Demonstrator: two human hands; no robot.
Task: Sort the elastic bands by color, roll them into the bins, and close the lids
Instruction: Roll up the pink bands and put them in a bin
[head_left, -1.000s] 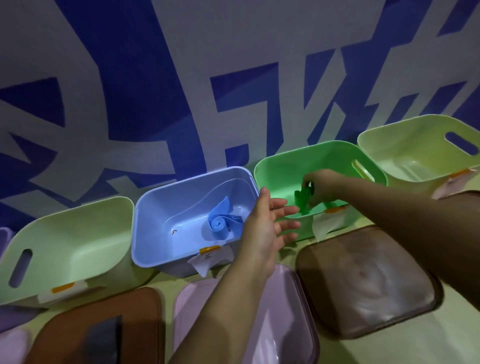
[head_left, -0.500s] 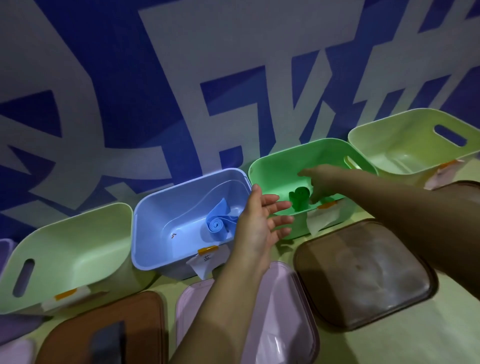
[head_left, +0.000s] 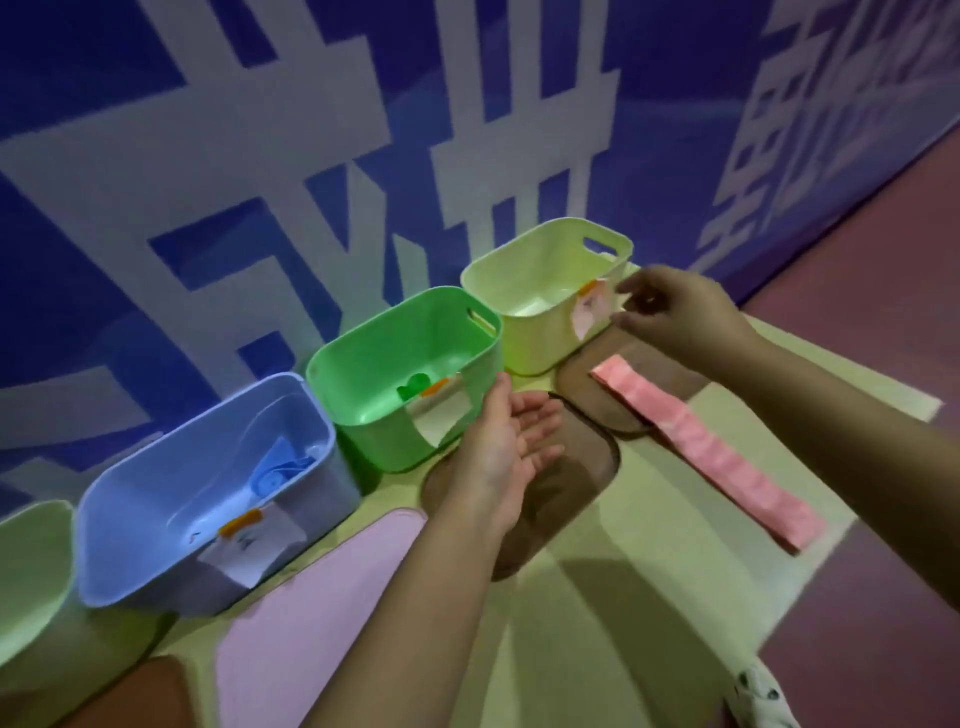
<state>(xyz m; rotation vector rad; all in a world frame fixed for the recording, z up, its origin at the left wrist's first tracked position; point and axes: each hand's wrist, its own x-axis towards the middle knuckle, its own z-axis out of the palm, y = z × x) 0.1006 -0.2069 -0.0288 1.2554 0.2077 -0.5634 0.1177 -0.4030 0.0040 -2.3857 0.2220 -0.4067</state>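
Both hands empty | left hand (head_left: 511, 441) palm-up (fingers relaxed) | right hand (head_left: 670, 306) hovering

1. A blue wall (head_left: 130, 130) fills the far side, painted with large pale, whitish strokes like big characters.
2. At far right a second wall section (head_left: 841, 104) looks lighter, purplish, with similar pale marks.
3. A pale yellow-green mat (head_left: 649, 597) covers the near floor.
4. Dark reddish-brown floor (head_left: 883, 597) lies to the right.
5. Light is dim.
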